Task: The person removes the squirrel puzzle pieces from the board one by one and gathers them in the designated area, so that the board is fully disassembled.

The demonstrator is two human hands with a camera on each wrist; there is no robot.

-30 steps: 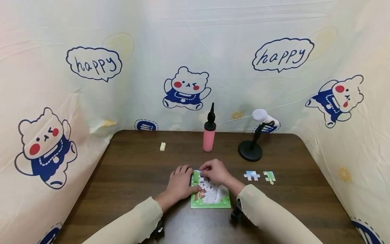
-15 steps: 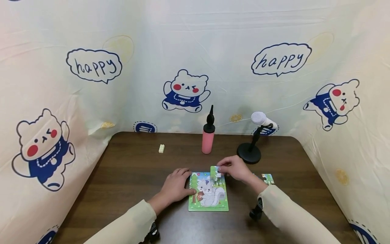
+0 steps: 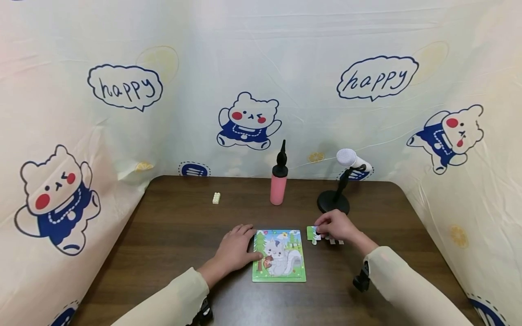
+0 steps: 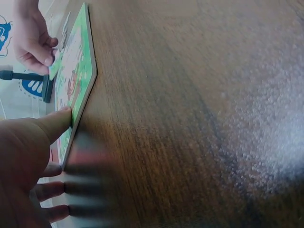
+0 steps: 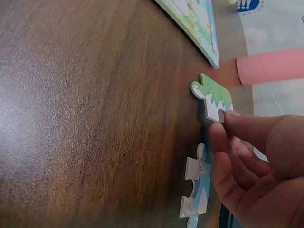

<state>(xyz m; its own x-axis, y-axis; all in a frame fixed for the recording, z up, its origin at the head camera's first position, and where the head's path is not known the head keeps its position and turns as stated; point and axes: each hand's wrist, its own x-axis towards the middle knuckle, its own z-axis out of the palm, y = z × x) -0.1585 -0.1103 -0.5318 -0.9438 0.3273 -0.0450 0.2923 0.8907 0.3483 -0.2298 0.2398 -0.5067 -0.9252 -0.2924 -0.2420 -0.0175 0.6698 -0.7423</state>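
A squirrel jigsaw puzzle [image 3: 279, 260] in a green-bordered board lies flat before me. My left hand [image 3: 234, 248] rests at its left side, thumb on the board's edge and the other fingers spread along the corner, as the left wrist view shows. To the right of the board, my right hand [image 3: 338, 225] pinches a green and white puzzle piece [image 5: 216, 97] between thumb and fingers, close over the table. Beneath that hand lies a blue puzzle piece [image 5: 202, 183], partly covered in the head view.
A pink hand pump [image 3: 278, 188] with a black top stands behind the puzzle. Right of it is a white microphone [image 3: 354, 159] on a black stand [image 3: 333, 201], just behind my right hand. A cream toy brick [image 3: 216, 198] sits at the back left of the brown table [image 3: 175, 231].
My right hand has come away from the puzzle's upper part, moving right with the green and white puzzle piece and lowering it beside the board. My left hand stays at the board's left side.
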